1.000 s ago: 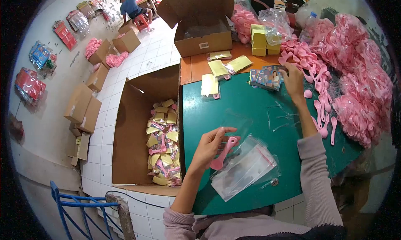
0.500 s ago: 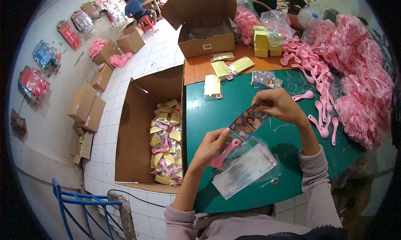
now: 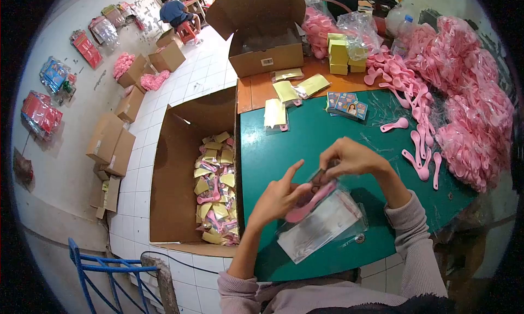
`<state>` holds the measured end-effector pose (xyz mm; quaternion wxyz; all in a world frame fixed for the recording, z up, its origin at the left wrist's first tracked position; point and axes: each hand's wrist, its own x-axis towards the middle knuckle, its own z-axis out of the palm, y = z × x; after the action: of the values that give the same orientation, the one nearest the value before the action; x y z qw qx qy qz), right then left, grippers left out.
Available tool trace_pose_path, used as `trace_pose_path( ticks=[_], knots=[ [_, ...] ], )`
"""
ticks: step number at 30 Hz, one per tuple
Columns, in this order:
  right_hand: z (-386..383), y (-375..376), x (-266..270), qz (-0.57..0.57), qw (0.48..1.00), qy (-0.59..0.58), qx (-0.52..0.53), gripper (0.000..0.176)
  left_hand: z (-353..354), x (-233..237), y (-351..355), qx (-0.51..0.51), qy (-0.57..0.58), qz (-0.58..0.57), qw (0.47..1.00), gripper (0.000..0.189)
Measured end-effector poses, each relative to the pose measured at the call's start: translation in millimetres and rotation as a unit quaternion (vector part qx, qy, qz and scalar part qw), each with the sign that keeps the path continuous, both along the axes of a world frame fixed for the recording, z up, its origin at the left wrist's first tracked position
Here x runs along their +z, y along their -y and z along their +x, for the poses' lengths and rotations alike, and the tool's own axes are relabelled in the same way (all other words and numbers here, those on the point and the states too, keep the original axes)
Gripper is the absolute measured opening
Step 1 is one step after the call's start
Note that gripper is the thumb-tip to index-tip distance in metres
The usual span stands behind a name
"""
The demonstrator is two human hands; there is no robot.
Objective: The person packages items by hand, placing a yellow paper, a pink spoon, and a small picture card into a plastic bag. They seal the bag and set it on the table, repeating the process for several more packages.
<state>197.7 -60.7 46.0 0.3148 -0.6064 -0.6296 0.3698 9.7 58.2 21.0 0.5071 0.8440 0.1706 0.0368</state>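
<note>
Spoon (image 3: 312,201), pink, sat at the centre of the frame, just above the green surface (image 3: 284,144), with its handle slanting up to the right. The left hand (image 3: 277,196) held its lower end: thumb and fingers were closed on it, and the index finger stuck out straight. Just above the spoon, touching it, was a small dark card (image 3: 319,177). The right hand (image 3: 353,159) pinched it from above with fingers together on its edge. Whether a clear bag already wrapped the spoon could not be told.

Directly under both hands lay a stack of clear bags (image 3: 322,226), flat on the surface near its lower edge. Further up, a pile of cards (image 3: 347,104) rested on the green. Loose pink spoons (image 3: 420,150) were scattered to the right. Beyond them, bagged pink spoons (image 3: 475,117) were heaped along the right of the frame.

Left of the surface stood an open carton (image 3: 169,172) with yellow-and-pink packs (image 3: 215,188) in it. In the upper middle, yellow packs (image 3: 286,90) lay on a brown board in front of an open box (image 3: 265,35), and yellow boxes (image 3: 339,53) stood beside it. At the upper left, a person in blue (image 3: 174,11) sat on the tiled floor among cartons.
</note>
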Motion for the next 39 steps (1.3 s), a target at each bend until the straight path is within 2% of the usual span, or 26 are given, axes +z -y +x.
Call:
trace_pose_path(
  ticks=[1,2,4,6,7,10,12,13,14,15,16,17,18,19,20,22,23,27,33,35,36,38,39],
  knots=[
    [2.3,0.3,0.2,0.004,0.997,-0.058,-0.058,0.017,-3.9,-2.9,-9.0,-0.046,-0.003,-0.03,0.998,0.045],
    [5.1,0.6,0.8,0.008,0.987,-0.114,-0.116,0.014,-7.7,-8.5,-16.9,-0.046,-0.003,-0.03,0.998,0.045],
    [9.6,0.8,0.9,-0.003,0.984,-0.126,-0.124,0.014,-13.5,-15.5,-28.9,-0.065,0.093,-0.251,0.961,0.048],
    [9.8,-2.2,-3.7,0.021,0.972,-0.208,-0.103,0.016,-13.7,-14.5,-34.1,-0.058,0.097,-0.249,0.962,0.048],
    [10.1,-1.6,-1.1,0.02,0.973,-0.208,-0.102,0.016,-13.3,-11.7,-34.5,-0.044,0.092,-0.252,0.962,0.047],
    [11.2,0.5,6.8,-0.046,0.981,-0.139,-0.127,0.014,-8.8,-11.5,-33.7,-0.037,0.077,-0.245,0.966,0.047],
    [11.8,0.0,1.9,0.061,0.976,-0.058,-0.199,0.02,0.5,-26.6,-23.9,0.114,0.073,-0.096,0.986,0.051],
    [8.7,-1.7,1.1,0.06,0.977,-0.058,-0.198,0.02,4.0,-30.6,-19.2,0.125,0.064,-0.122,0.982,0.055],
    [3.4,-4.2,0.7,0.093,0.969,-0.002,-0.23,0.023,6.0,-32.0,-13.9,0.127,0.065,-0.124,0.982,0.055],
    [-1.3,-5.3,0.0,0.127,0.955,0.055,-0.261,0.027,8.0,-28.9,-7.9,0.115,0.077,-0.297,0.945,0.055],
    [-4.7,-5.1,-4.1,0.126,0.956,0.055,-0.261,0.027,9.4,-28.0,-3.2,0.098,0.085,-0.461,0.878,0.056],
    [-8.0,-5.4,-10.6,0.165,0.97,0.1,-0.15,0.032,9.9,-31.4,-0.8,0.086,0.076,-0.48,0.87,0.056],
    [-11.9,-5.2,-14.9,0.201,0.968,0.144,-0.037,0.038,7.3,-32.7,-0.2,0.087,0.076,-0.48,0.87,0.056],
    [-17.0,-3.6,-14.2,0.125,0.983,0.127,0.034,0.041,3.5,-33.7,-0.5,0.083,0.063,-0.475,0.874,0.056],
    [-23.8,-2.2,-19.2,0.126,0.983,0.127,0.034,0.041,-0.3,-34.5,-0.9,0.079,0.051,-0.471,0.877,0.057],
    [-38.9,-0.9,-34.0,0.101,0.973,0.206,-0.009,0.032,-7.1,-37.4,-1.4,0.084,0.042,-0.455,0.886,0.056],
    [-45.2,-3.3,-37.8,0.126,0.966,0.222,-0.041,0.027,-9.2,-41.3,-2.0,0.09,0.042,-0.446,0.89,0.056],
    [-48.5,-6.5,-41.1,0.099,0.973,0.203,-0.037,0.025,-12.1,-43.8,-1.8,0.083,0.025,-0.425,0.901,0.054],
    [-60.3,-10.8,-48.8,0.125,0.957,0.262,0.005,0.017,-13.7,-46.0,-1.7,0.116,0.017,-0.444,0.888,0.053],
    [-64.1,-10.6,-53.7,0.169,0.926,0.336,-0.009,0.016,-13.6,-46.5,-3.1,0.13,0.012,-0.459,0.879,0.054],
    [-66.5,-10.3,-53.4,0.169,0.926,0.336,-0.008,0.016,-13.2,-46.8,-3.9,0.142,0.008,-0.473,0.87,0.055],
    [-70.5,-9.5,-51.8,0.213,0.88,0.424,0.001,0.015,-12.6,-49.7,-3.4,0.14,0.023,-0.456,0.879,0.055],
    [-70.6,-10.0,-51.9,0.213,0.881,0.423,0.0,0.015,-12.1,-50.7,-2.6,0.138,0.037,-0.438,0.888,0.055]
  ],
)
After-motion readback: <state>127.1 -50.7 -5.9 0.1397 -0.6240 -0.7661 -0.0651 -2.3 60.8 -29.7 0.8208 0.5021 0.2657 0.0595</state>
